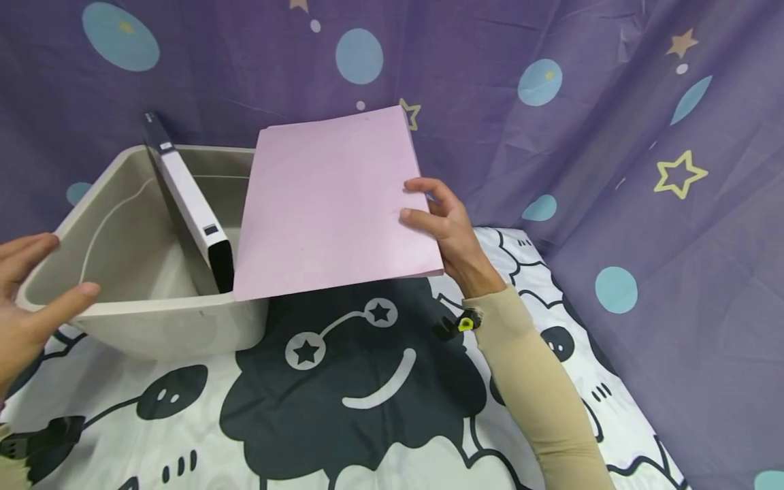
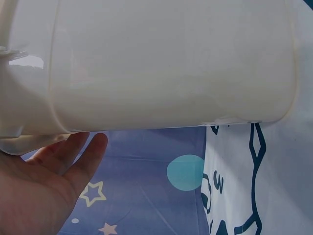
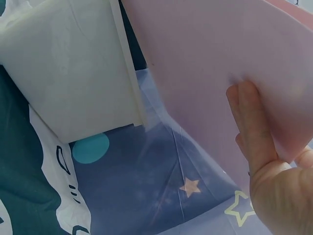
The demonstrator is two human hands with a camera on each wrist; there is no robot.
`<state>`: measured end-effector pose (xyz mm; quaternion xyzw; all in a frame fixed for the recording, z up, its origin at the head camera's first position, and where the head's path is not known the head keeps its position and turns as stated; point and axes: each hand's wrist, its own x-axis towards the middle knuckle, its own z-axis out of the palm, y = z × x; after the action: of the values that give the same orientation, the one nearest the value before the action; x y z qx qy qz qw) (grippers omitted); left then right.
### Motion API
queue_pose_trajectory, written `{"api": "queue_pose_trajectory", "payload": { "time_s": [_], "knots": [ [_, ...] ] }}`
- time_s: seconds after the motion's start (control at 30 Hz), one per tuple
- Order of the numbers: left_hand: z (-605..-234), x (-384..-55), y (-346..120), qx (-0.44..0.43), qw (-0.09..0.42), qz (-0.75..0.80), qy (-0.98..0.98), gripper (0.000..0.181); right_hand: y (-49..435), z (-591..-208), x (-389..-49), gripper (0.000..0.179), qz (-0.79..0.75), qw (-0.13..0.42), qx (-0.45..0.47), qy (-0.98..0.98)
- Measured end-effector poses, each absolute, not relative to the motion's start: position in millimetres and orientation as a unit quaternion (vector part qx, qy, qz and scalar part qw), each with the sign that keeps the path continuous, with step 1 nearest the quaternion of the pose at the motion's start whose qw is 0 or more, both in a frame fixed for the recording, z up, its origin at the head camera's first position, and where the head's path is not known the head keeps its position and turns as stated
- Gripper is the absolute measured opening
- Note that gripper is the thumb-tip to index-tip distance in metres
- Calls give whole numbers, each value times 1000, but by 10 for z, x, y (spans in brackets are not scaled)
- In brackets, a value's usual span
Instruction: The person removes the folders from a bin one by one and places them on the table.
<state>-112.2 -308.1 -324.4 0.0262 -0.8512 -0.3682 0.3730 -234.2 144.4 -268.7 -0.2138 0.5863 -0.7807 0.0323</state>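
My right hand [image 1: 450, 235] grips the right edge of a pink folder [image 1: 337, 204], thumb on its upper face and other fingers [image 3: 252, 122] against its underside. The folder is raised and tilted, its left edge overlapping the right end of a pale grey plastic bin [image 1: 177, 330]. A black binder with a white spine [image 1: 190, 197] leans inside that bin, its top end sticking out above the back rim. At the bin's left front corner is my left hand [image 1: 27, 299], its fingers fairly straight and spread at the rim.
A white cloth [image 1: 202, 449] with a dark sheep print covers the surface under the bin. Purple curtain [image 1: 465, 54] with stars and blue spots hangs behind and to the right. The binder divides the bin's interior [image 1: 135, 238], with bare floor showing on its left.
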Motion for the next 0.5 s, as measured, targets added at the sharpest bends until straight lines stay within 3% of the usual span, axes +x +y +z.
{"api": "queue_pose_trajectory", "payload": {
  "time_s": [0.5],
  "knots": [
    [-3202,-1049,-3026,55,340,-369,-863,68,1580,-2745,-2233,39,-785,37,-219,578]
  ]
}}
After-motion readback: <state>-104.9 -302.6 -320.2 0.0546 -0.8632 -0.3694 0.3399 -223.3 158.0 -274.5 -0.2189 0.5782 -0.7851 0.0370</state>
